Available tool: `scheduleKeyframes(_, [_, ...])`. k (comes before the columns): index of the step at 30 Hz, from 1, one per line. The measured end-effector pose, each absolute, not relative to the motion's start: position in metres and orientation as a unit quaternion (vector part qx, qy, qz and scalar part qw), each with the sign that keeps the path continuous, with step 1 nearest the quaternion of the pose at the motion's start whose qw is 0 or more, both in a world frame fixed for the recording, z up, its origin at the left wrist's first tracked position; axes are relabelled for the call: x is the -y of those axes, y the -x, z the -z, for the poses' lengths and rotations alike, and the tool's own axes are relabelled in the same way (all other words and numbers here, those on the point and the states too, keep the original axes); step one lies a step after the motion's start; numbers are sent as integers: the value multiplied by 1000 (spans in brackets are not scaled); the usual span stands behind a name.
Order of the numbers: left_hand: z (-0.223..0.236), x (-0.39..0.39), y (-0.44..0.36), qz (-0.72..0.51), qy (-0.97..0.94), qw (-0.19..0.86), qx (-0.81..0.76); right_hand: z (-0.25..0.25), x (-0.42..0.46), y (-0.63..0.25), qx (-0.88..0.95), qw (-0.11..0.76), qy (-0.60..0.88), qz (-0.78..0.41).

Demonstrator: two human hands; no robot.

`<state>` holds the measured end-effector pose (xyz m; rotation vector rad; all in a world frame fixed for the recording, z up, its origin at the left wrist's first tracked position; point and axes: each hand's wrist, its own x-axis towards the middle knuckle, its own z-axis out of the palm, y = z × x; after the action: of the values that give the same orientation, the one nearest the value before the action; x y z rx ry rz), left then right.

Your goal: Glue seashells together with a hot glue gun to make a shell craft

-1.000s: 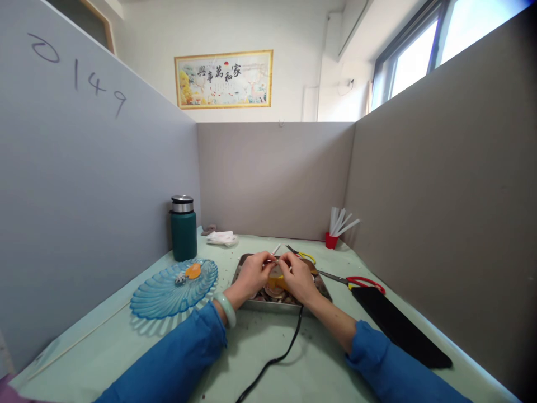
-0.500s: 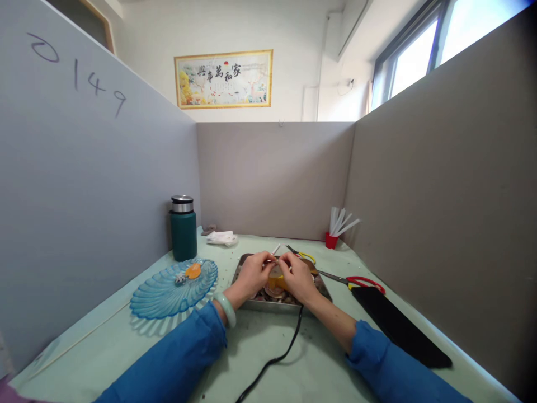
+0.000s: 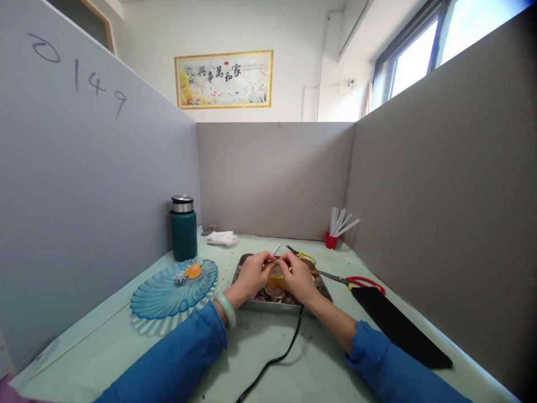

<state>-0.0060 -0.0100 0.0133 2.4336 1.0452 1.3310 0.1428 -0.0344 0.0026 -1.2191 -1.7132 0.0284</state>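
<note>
Both my hands meet above a metal tray (image 3: 245,263) filled with shells. My left hand (image 3: 250,276) is closed in a pinch, and so is my right hand (image 3: 298,277). Between the fingertips of the two hands sits a small orange-yellow piece (image 3: 277,273) with a thin pale stick poking out of it. I cannot make out exactly which hand grips the stick and which the piece. A green bangle is on my left wrist, and both sleeves are blue.
A blue shell-shaped glass plate (image 3: 168,294) with an orange bit lies left of the tray. A green flask (image 3: 183,228) stands behind it. Red-handled scissors (image 3: 356,280), a black flat case (image 3: 398,327), a red cup of white sticks (image 3: 333,235) and yellow-handled scissors (image 3: 304,256) sit right. A black cable (image 3: 277,355) runs toward me.
</note>
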Motion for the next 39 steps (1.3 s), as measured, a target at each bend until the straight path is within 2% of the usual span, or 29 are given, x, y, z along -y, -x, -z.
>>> scheduleKeyframes(39, [-14,12,6,-442,-819,85,-357,-3,36,-143,710,492,503,-6])
